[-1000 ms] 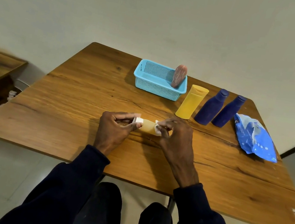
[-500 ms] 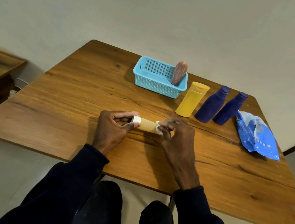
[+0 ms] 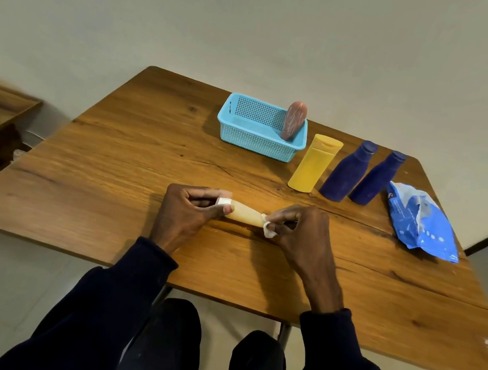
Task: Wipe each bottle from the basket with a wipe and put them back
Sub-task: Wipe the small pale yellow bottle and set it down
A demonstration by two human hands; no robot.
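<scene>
While left hand (image 3: 183, 213) pinches tan bottle (image 3: 246, 214), right hand (image 3: 302, 234) pinches wipe (image 3: 268, 231) against it; yellow bottle (image 3: 314, 164) beside basket (image 3: 251, 143)

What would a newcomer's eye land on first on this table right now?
First, the hands at the near middle of the table: the left hand grips the white-capped end of a tan bottle lying sideways, while the right hand pinches a white wipe at its other end. Behind them, a light blue basket holds one pink bottle. To its right stand a yellow bottle and two dark blue bottles, then a blue wipes pack.
</scene>
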